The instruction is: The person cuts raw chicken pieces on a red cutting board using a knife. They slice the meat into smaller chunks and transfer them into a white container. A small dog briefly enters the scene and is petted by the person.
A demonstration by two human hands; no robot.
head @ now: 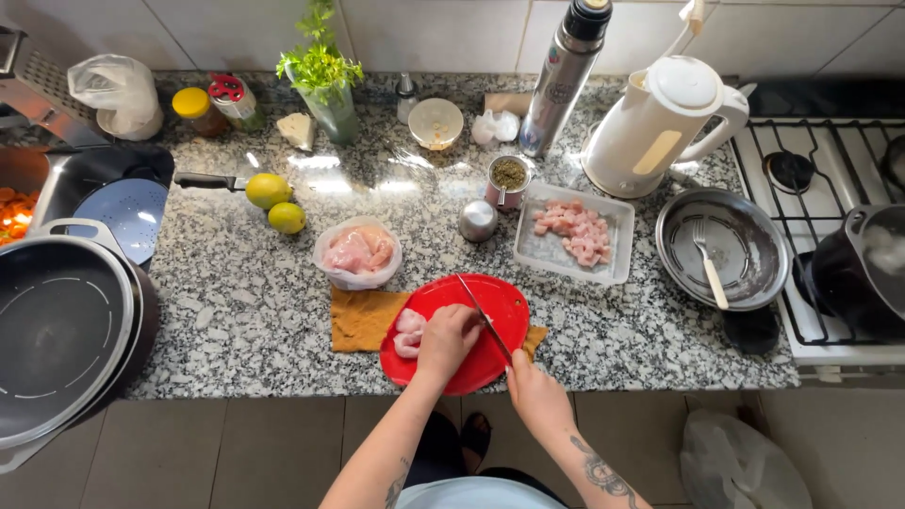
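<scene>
On the speckled granite bench [283,311], a red round cutting board [500,297] lies over a mustard cloth [363,319]. The left hand [447,341] presses curled fingers [462,320] down on raw chicken [410,332] at the board's left side. The right hand [535,391] has its fingers wrapped tight round the handle of a knife [483,314], whose long blade runs diagonally, tip pointing up-left, away from the person.

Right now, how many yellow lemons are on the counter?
2. One lemon lies by the black-handled knife; the smaller lemon sits just below it, right beside it. More could be hidden behind other things.
</scene>
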